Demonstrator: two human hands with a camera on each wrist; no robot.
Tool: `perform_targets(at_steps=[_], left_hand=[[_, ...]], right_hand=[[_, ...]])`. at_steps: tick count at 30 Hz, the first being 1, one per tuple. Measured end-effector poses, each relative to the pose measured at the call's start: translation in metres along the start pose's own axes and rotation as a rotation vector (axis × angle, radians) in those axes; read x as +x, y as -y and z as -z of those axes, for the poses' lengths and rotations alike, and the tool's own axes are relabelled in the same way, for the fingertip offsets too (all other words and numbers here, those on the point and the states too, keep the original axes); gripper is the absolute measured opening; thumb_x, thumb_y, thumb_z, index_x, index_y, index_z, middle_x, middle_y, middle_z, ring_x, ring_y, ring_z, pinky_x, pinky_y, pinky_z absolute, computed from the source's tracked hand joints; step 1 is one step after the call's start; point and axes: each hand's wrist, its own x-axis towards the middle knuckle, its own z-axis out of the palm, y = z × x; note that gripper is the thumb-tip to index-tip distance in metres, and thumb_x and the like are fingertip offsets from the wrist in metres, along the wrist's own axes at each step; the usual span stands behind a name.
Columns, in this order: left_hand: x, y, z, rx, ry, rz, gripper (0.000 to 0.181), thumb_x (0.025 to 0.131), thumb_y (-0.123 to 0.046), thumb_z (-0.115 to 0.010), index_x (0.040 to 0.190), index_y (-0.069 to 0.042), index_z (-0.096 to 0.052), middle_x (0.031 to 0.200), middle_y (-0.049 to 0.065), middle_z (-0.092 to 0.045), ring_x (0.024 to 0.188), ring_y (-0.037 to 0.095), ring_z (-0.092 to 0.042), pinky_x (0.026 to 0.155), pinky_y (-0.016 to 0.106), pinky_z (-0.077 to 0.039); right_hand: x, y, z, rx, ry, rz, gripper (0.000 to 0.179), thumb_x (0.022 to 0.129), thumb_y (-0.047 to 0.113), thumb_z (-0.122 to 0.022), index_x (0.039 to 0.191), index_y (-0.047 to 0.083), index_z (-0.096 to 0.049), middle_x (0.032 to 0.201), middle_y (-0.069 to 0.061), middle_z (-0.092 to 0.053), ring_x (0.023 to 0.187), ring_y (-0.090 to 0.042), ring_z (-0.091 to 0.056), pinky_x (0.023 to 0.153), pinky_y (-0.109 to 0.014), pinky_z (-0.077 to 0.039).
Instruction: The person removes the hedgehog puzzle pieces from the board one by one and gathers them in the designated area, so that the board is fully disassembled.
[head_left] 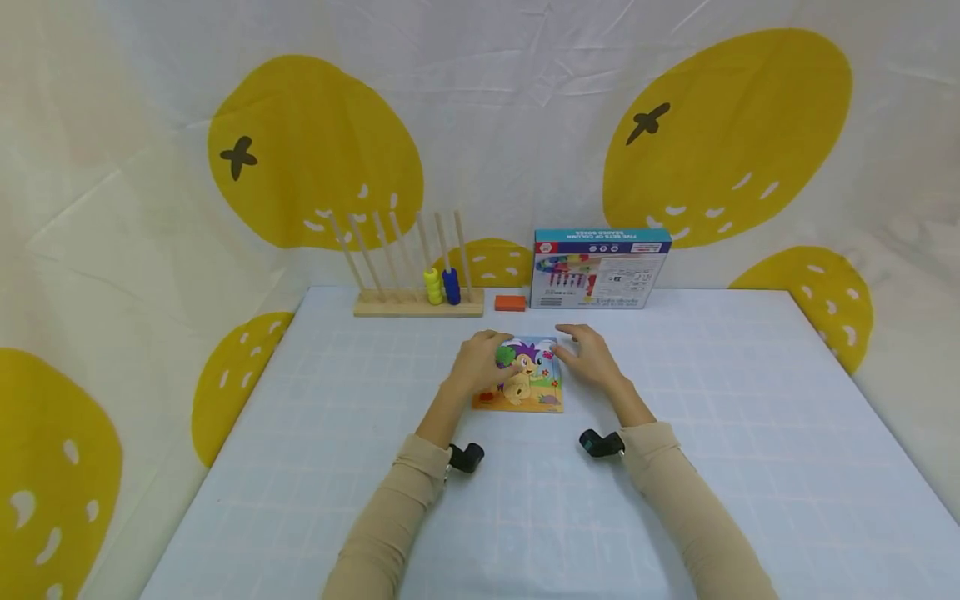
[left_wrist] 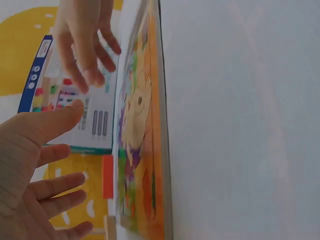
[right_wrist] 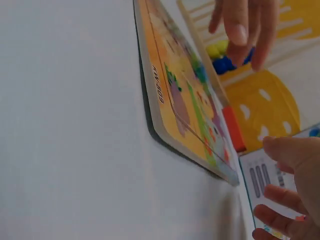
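Observation:
A colourful picture puzzle board (head_left: 525, 385) with a purple-haired cartoon animal lies flat on the table. My left hand (head_left: 474, 363) hovers over its left side, fingers spread and relaxed; in the left wrist view the left hand (left_wrist: 40, 175) shows nothing between thumb and fingers. At the board's upper right corner is my right hand (head_left: 588, 357), its fingers loosely bent and apart. The right wrist view shows the right hand (right_wrist: 295, 190) holding nothing, raised above the table beside the board's far edge. The board's printed face (right_wrist: 175, 90) and grey edge show there.
Behind the board stands a wooden peg rack (head_left: 418, 308) with yellow beads (head_left: 432, 287) and blue beads (head_left: 452, 287) on two pegs. An orange block (head_left: 510, 303) lies beside it, left of an upright toy box (head_left: 600, 271). A patterned cloth (head_left: 480, 125) hangs behind.

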Motion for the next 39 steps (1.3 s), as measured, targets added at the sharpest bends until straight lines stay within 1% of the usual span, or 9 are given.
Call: perform_targets(at_steps=[3, 6, 10, 13, 22, 26, 29, 35, 39], left_hand=[[0.011, -0.007, -0.012, 0.02, 0.053, -0.008, 0.063, 0.079, -0.047, -0.07, 0.13, -0.012, -0.056, 0.133, 0.01, -0.054, 0.127, 0.027, -0.044, 0.103, 0.05, -0.035], [0.019, -0.011, -0.021, 0.028, 0.108, 0.015, 0.07, 0.078, -0.053, -0.069, 0.134, -0.015, -0.052, 0.138, 0.008, -0.049, 0.132, 0.026, -0.038, 0.107, 0.054, -0.029], [0.024, -0.01, -0.03, 0.024, 0.181, 0.052, 0.076, 0.077, -0.059, -0.066, 0.139, -0.018, -0.047, 0.145, 0.008, -0.041, 0.138, 0.028, -0.029, 0.109, 0.061, -0.016], [0.025, -0.009, -0.035, 0.025, 0.209, 0.055, 0.077, 0.077, -0.061, -0.065, 0.14, -0.02, -0.045, 0.148, 0.009, -0.036, 0.14, 0.029, -0.025, 0.109, 0.062, -0.013], [0.024, -0.001, -0.038, 0.004, 0.2, 0.039, 0.078, 0.077, -0.06, -0.065, 0.142, -0.022, -0.044, 0.15, 0.006, -0.032, 0.141, 0.024, -0.022, 0.111, 0.059, -0.009], [0.024, 0.001, -0.04, 0.017, 0.202, 0.034, 0.078, 0.077, -0.062, -0.064, 0.142, -0.024, -0.043, 0.15, 0.006, -0.032, 0.14, 0.023, -0.023, 0.111, 0.058, -0.009], [0.023, 0.001, -0.041, 0.029, 0.203, 0.036, 0.078, 0.077, -0.062, -0.063, 0.142, -0.025, -0.043, 0.15, 0.005, -0.032, 0.14, 0.023, -0.023, 0.111, 0.057, -0.01], [0.023, 0.0, -0.041, 0.031, 0.204, 0.035, 0.077, 0.079, -0.062, -0.062, 0.143, -0.024, -0.042, 0.15, 0.006, -0.03, 0.14, 0.023, -0.022, 0.111, 0.058, -0.011], [0.023, -0.001, -0.041, 0.028, 0.211, 0.045, 0.079, 0.079, -0.062, -0.062, 0.144, -0.022, -0.04, 0.151, 0.006, -0.029, 0.141, 0.024, -0.021, 0.111, 0.057, -0.01]], right_hand=[[0.008, 0.004, -0.011, -0.013, 0.021, -0.017, 0.045, 0.091, 0.026, -0.061, 0.127, 0.0, -0.055, 0.128, -0.023, -0.053, 0.121, -0.039, -0.047, 0.102, -0.053, -0.035], [0.013, 0.006, -0.018, -0.053, 0.028, -0.027, 0.044, 0.09, 0.028, -0.062, 0.124, 0.001, -0.058, 0.127, -0.024, -0.054, 0.121, -0.041, -0.046, 0.101, -0.057, -0.033], [0.016, 0.006, -0.025, -0.127, 0.023, -0.035, 0.041, 0.089, 0.031, -0.063, 0.118, 0.002, -0.063, 0.124, -0.023, -0.056, 0.115, -0.043, -0.048, 0.094, -0.06, -0.037], [0.017, 0.004, -0.028, -0.153, 0.022, -0.044, 0.038, 0.088, 0.032, -0.064, 0.113, 0.004, -0.066, 0.123, -0.022, -0.056, 0.114, -0.042, -0.048, 0.091, -0.059, -0.037], [0.016, 0.003, -0.03, -0.15, 0.002, -0.043, 0.034, 0.088, 0.031, -0.064, 0.107, 0.003, -0.065, 0.123, -0.022, -0.055, 0.114, -0.042, -0.047, 0.091, -0.059, -0.037], [0.015, 0.003, -0.029, -0.143, 0.009, -0.042, 0.033, 0.087, 0.03, -0.065, 0.105, 0.003, -0.064, 0.122, -0.022, -0.055, 0.113, -0.043, -0.047, 0.09, -0.06, -0.037], [0.017, 0.003, -0.026, -0.141, 0.049, -0.048, 0.033, 0.088, 0.031, -0.065, 0.106, 0.003, -0.063, 0.123, -0.022, -0.053, 0.114, -0.044, -0.045, 0.091, -0.06, -0.036], [0.022, 0.003, -0.018, -0.147, 0.18, -0.071, 0.033, 0.089, 0.03, -0.064, 0.108, 0.003, -0.06, 0.129, -0.024, -0.047, 0.116, -0.045, -0.042, 0.094, -0.062, -0.034], [0.026, 0.001, -0.015, -0.14, 0.23, -0.079, 0.034, 0.089, 0.03, -0.065, 0.109, 0.003, -0.059, 0.13, -0.024, -0.046, 0.117, -0.045, -0.041, 0.094, -0.063, -0.035]])
